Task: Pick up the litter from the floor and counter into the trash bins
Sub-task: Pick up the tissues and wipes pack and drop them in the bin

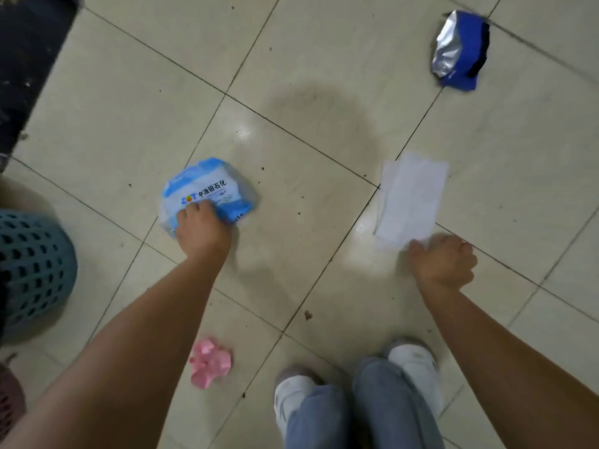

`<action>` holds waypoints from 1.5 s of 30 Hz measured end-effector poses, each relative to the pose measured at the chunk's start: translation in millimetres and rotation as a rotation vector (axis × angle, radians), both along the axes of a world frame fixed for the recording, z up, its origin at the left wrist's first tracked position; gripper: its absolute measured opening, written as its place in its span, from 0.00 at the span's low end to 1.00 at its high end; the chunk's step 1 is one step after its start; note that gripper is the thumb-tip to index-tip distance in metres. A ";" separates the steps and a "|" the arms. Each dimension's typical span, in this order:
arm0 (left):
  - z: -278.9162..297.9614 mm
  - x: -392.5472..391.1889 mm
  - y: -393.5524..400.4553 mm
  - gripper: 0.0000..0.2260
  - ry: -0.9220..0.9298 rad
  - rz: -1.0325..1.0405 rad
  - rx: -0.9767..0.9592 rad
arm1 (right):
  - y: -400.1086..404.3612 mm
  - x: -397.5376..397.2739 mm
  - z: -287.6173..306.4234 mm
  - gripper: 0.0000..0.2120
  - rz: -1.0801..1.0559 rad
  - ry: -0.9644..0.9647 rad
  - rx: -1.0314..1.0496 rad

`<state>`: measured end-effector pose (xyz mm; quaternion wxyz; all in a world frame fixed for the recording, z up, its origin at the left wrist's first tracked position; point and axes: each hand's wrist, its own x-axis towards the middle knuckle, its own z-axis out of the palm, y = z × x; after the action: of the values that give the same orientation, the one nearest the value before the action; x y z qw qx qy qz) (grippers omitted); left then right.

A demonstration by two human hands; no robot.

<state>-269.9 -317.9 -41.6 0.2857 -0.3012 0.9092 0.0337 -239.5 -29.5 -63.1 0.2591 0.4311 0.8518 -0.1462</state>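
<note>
My left hand [202,226] is closed on the near edge of a blue and white plastic wrapper [212,186] printed with lettering, at the middle left of the tiled floor. My right hand [442,260] pinches the near corner of a white paper tissue [410,197] that lies spread over the floor on the right. A crumpled pink paper [210,361] lies on the floor near my feet. A blue and silver foil bag [460,51] rests at the far right. A teal perforated trash bin [35,254] stands at the left edge.
The corner of a dark red basket [11,403] shows at the bottom left. A dark mat or cabinet base [29,59] fills the top left corner. My feet in white shoes [411,364] and jeans stand at the bottom centre. Beige tiles carry small dirt specks.
</note>
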 end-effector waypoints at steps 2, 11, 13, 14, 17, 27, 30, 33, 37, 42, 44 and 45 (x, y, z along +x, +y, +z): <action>-7.3 -2.4 -5.0 0.13 0.023 -0.011 -0.025 | -4.7 1.7 -4.5 0.18 -0.014 0.053 -0.004; 80.1 40.1 6.6 0.11 0.019 -0.025 0.141 | -23.3 16.7 98.4 0.10 0.289 0.085 0.015; 128.5 54.9 7.0 0.11 -0.020 0.004 0.195 | -35.9 21.6 148.8 0.08 0.466 0.089 0.013; 154.7 61.4 3.7 0.11 -0.032 0.032 0.215 | -45.9 22.0 176.2 0.06 0.562 0.101 0.002; 236.0 77.7 -15.0 0.11 -0.034 0.166 0.258 | -84.8 20.9 259.6 0.02 0.852 0.143 -0.029; 451.4 146.5 -115.0 0.13 0.076 0.638 0.367 | -290.6 -13.1 474.7 0.09 1.382 0.191 -0.379; 483.7 173.6 -137.8 0.11 0.089 0.757 0.341 | -348.2 -6.6 505.0 0.11 1.484 0.154 -0.386; 500.8 181.8 -163.0 0.11 0.106 0.852 0.304 | -396.6 6.9 519.1 0.13 1.563 0.080 -0.419; 500.6 178.1 -190.8 0.13 0.172 1.036 0.281 | -459.0 12.1 522.9 0.13 1.720 -0.010 -0.472; 487.2 159.8 -213.7 0.14 0.230 1.454 0.261 | -523.4 -12.4 516.7 0.13 1.921 -0.194 -0.563; 482.4 147.9 -217.6 0.13 0.272 1.623 0.280 | -542.0 -31.4 515.5 0.13 2.054 -0.227 -0.553; 479.1 141.5 -218.7 0.13 0.292 1.682 0.286 | -551.1 -41.2 516.3 0.13 2.090 -0.240 -0.542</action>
<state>-128.5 -536.6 437.4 0.0814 -0.8275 0.3992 0.3864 -280.7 -580.7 453.2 0.4238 -0.5672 0.7062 0.0064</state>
